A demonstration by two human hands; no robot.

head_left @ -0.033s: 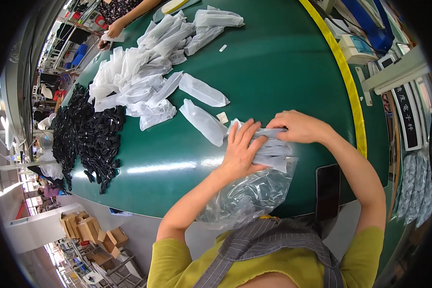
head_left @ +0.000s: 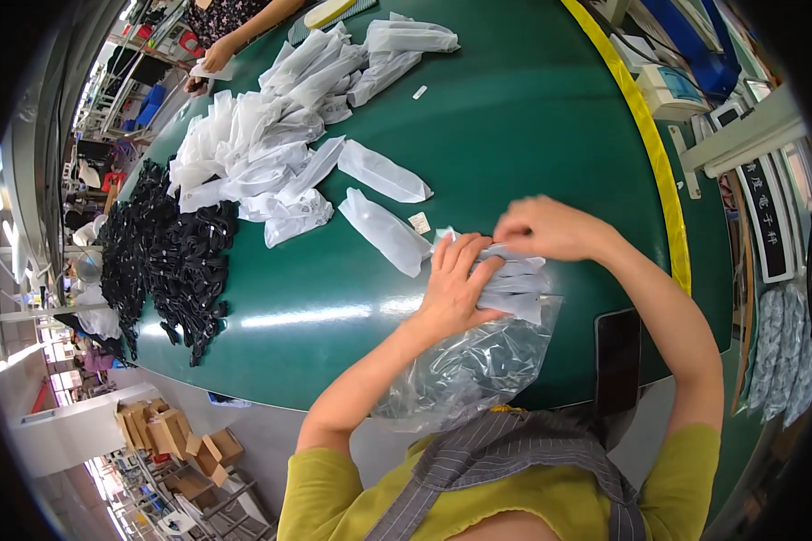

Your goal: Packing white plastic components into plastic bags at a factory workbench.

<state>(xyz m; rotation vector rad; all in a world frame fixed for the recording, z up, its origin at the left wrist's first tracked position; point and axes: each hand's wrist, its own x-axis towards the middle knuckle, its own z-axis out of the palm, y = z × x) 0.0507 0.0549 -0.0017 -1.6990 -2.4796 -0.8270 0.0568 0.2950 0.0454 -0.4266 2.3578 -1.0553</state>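
Note:
My left hand [head_left: 453, 290] grips a row of white packets [head_left: 520, 281] side by side on the green table, fingers over the far part and thumb along the near side. At the far edge of this row, my right hand [head_left: 543, 231] has its fingers bent inward; they are blurred, and anything between them is hidden. A crumpled clear plastic bag [head_left: 478, 365] lies beneath my left wrist and along the near side of the packets. Two loose white packets, one nearer [head_left: 381, 230] and one farther [head_left: 385, 171], rest to the left of my hands.
Beyond lies a large heap of white packets [head_left: 253, 149], with a pile of black straps [head_left: 176, 270] to its left. A dark phone [head_left: 616, 361] sits at the near right edge. Yellow tape [head_left: 648, 122] runs down the right side. Another person's hand [head_left: 216, 56] holds something white at far left.
My right hand has moved slightly left and away from me, off the right end of the packets. My left hand stays on them.

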